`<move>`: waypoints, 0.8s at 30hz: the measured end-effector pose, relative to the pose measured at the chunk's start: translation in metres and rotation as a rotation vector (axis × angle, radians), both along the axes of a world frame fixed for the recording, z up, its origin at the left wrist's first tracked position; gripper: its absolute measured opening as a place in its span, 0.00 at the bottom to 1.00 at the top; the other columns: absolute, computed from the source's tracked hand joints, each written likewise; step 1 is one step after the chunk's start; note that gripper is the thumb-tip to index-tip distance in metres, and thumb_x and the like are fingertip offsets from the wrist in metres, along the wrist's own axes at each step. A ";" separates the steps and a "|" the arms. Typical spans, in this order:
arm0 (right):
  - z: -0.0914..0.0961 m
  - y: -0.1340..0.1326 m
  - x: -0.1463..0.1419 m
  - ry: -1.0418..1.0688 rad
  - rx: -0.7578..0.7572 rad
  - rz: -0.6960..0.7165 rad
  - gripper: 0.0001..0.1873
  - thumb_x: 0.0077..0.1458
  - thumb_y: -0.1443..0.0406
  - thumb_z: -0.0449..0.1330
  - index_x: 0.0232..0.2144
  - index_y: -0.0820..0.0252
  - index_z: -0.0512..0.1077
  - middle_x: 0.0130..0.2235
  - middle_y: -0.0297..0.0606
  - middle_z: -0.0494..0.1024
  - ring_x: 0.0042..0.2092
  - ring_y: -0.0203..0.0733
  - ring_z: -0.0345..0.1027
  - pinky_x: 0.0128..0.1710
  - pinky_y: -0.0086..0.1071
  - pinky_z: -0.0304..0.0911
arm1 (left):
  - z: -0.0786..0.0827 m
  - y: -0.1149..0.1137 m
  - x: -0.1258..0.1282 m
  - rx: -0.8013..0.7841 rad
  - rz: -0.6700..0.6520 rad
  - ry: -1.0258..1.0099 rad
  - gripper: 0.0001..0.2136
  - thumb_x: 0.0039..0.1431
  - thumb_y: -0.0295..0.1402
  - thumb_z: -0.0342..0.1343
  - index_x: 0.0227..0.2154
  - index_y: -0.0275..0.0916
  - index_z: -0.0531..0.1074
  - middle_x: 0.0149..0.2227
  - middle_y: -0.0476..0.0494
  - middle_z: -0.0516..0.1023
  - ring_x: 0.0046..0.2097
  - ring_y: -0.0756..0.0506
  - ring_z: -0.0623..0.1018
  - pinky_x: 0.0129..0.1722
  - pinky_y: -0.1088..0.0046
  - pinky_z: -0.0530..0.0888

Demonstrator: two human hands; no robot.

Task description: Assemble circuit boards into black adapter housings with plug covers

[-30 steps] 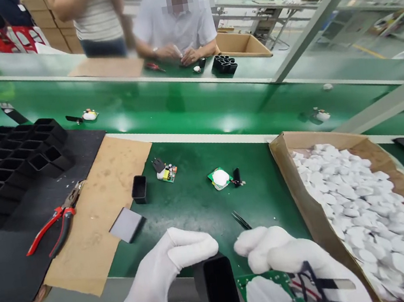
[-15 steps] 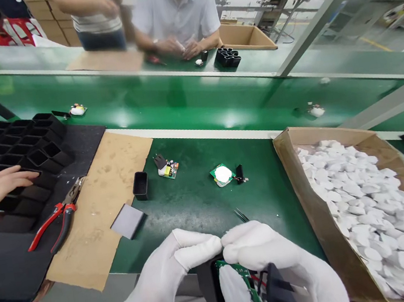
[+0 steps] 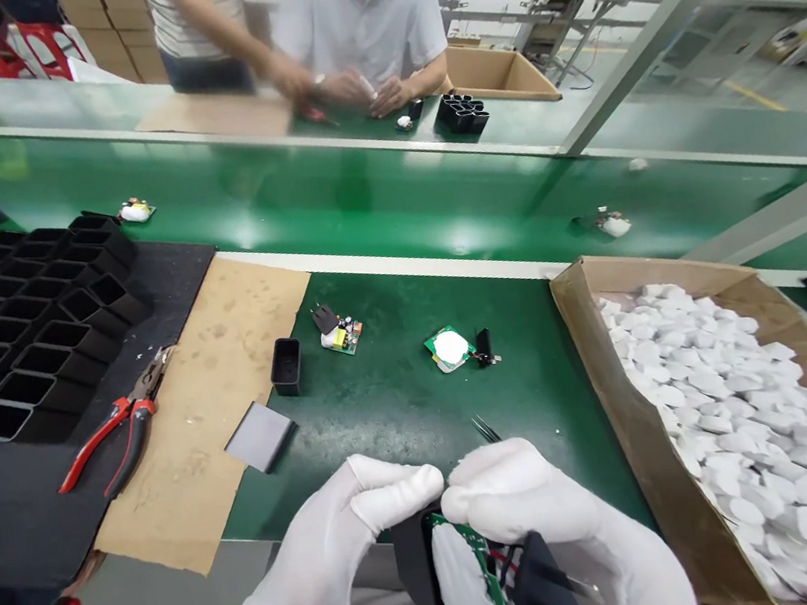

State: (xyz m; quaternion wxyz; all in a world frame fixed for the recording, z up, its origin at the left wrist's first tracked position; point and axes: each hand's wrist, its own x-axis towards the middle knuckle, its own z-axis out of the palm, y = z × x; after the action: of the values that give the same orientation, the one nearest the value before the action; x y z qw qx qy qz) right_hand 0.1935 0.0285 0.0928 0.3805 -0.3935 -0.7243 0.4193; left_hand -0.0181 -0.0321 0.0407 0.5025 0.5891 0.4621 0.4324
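Observation:
Both of my hands wear white gloves at the bottom of the head view. My left hand [image 3: 325,587] is closed around a black plastic housing [image 3: 418,573]. My right hand [image 3: 559,532] grips a green circuit board [image 3: 479,559] with a white pad on it and a black two-prong plug piece [image 3: 549,589] on wires. The board sits partly inside the housing's open end. My two thumbs touch above it. Black tweezers [image 3: 484,428] lie on the green mat just beyond my fingers.
A cardboard box [image 3: 593,355] of white pads stands at the right. On the mat lie two more circuit boards [image 3: 341,333], a small black housing [image 3: 286,366] and a grey pad [image 3: 260,436]. Red pliers [image 3: 112,432] and a black tray [image 3: 6,332] are left. Two people work across the conveyor [image 3: 358,198].
The circuit board has gone from beside the housing into its open end. Another person's hand that reached onto the black tray has withdrawn. Parts on the conveyor belt have drifted left.

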 end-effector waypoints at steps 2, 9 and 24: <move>0.000 0.000 -0.002 -0.016 -0.006 0.012 0.17 0.74 0.61 0.60 0.30 0.46 0.80 0.26 0.34 0.76 0.33 0.49 0.81 0.41 0.47 0.82 | -0.001 -0.001 0.000 0.009 0.026 0.007 0.42 0.54 0.18 0.65 0.67 0.63 0.68 0.60 0.49 0.81 0.46 0.39 0.89 0.35 0.67 0.90; 0.002 0.000 -0.002 -0.029 0.031 0.020 0.07 0.73 0.63 0.63 0.40 0.52 0.80 0.39 0.35 0.83 0.40 0.43 0.81 0.45 0.42 0.80 | -0.004 -0.001 -0.002 0.039 0.067 0.056 0.36 0.57 0.21 0.66 0.65 0.60 0.71 0.55 0.48 0.83 0.45 0.39 0.88 0.39 0.63 0.90; -0.005 -0.003 -0.003 -0.024 0.050 0.015 0.07 0.68 0.55 0.67 0.39 0.47 0.79 0.32 0.35 0.80 0.37 0.48 0.81 0.43 0.48 0.81 | -0.005 0.003 -0.007 -0.028 0.008 0.009 0.37 0.51 0.24 0.68 0.63 0.60 0.72 0.57 0.49 0.82 0.44 0.40 0.87 0.37 0.67 0.89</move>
State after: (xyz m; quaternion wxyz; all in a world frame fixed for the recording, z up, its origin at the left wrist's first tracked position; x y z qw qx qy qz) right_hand 0.1906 0.0253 0.0882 0.3782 -0.3835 -0.7420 0.3992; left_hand -0.0247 -0.0288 0.0357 0.5068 0.5821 0.4728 0.4251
